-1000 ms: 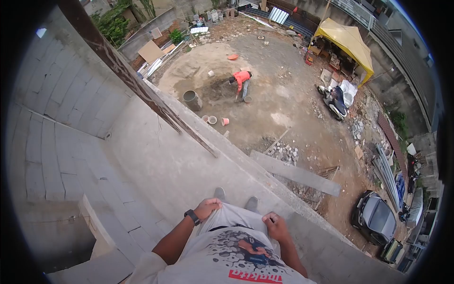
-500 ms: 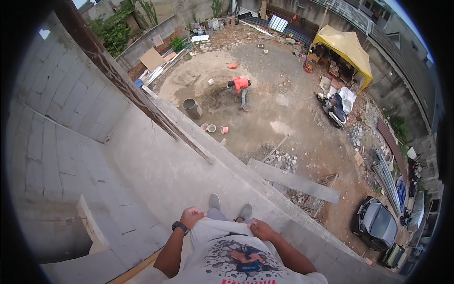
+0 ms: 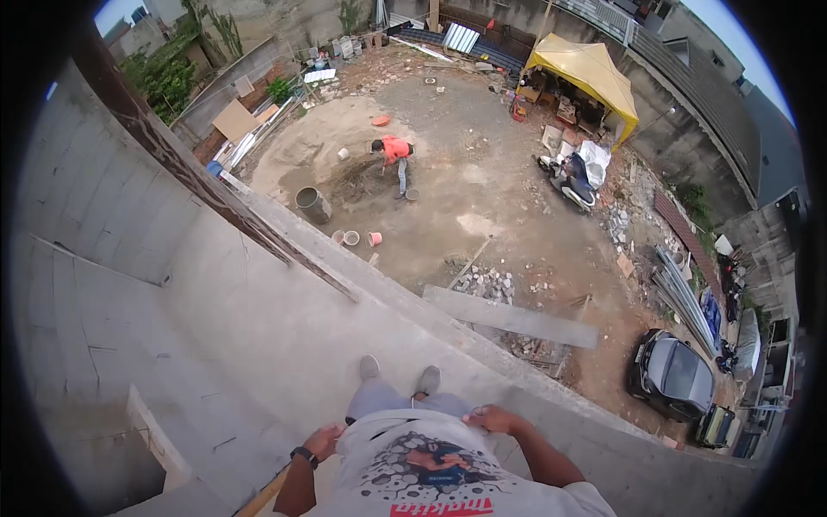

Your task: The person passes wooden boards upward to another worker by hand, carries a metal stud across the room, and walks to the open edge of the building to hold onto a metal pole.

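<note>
We see the left hand (image 3: 322, 441) at the left edge of the pale printed shirt (image 3: 431, 461), with its fingers bent toward the cloth and a dark watch (image 3: 303, 456) on the wrist. The right hand (image 3: 491, 419) is at the shirt's right front edge, fingers curled in; we cannot tell whether either hand pinches the fabric. The shirt is at the near side, worn on the body, its lower edge lying across the top of the grey trousers (image 3: 376, 399). Beyond them, we see two grey shoes (image 3: 429, 380) side by side on a concrete floor (image 3: 258, 310). To the left stands a block wall (image 3: 86, 172), and a rusty beam (image 3: 172, 164) slants over the floor.

Below, on the dirt yard, another person in an orange top (image 3: 396, 151) bends forward near a small heap of dark material. A big drum (image 3: 313, 205) stands to that person's left, with small buckets nearer us. Far right we see a yellow tent (image 3: 586, 65) and a motorbike (image 3: 568, 183); near right, a dark car (image 3: 676, 379).
</note>
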{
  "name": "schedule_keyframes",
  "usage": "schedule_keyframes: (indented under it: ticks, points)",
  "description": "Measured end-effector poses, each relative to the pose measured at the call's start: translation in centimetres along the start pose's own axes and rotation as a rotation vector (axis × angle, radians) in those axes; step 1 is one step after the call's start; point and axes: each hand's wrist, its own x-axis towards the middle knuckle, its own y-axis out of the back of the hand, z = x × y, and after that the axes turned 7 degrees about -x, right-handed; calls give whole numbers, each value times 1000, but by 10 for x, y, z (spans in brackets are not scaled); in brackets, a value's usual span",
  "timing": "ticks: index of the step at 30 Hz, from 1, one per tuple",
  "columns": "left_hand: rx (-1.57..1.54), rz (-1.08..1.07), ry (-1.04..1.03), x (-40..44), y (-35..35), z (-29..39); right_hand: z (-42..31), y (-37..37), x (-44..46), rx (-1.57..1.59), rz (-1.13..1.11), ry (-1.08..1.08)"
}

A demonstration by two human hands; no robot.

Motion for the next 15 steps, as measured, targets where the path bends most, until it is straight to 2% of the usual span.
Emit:
schedule_keyframes:
  ticks: [3,6,9,12,15]
  points:
    - [210,52,199,-36,0,13,21,-13,0,218,17,107]
    - [-247,9,-70,-32,21,6,38,-29,30,333,311,98]
    - [-307,133,-141,-35,26,10,-1,-46,34,299,591,21]
    - [-342,215,-222,-39,50,-2,-8,-50,59,36,723,151]
    - [-303,244,-190,-29,83,-19,-18,-42,60,-82,901,98]
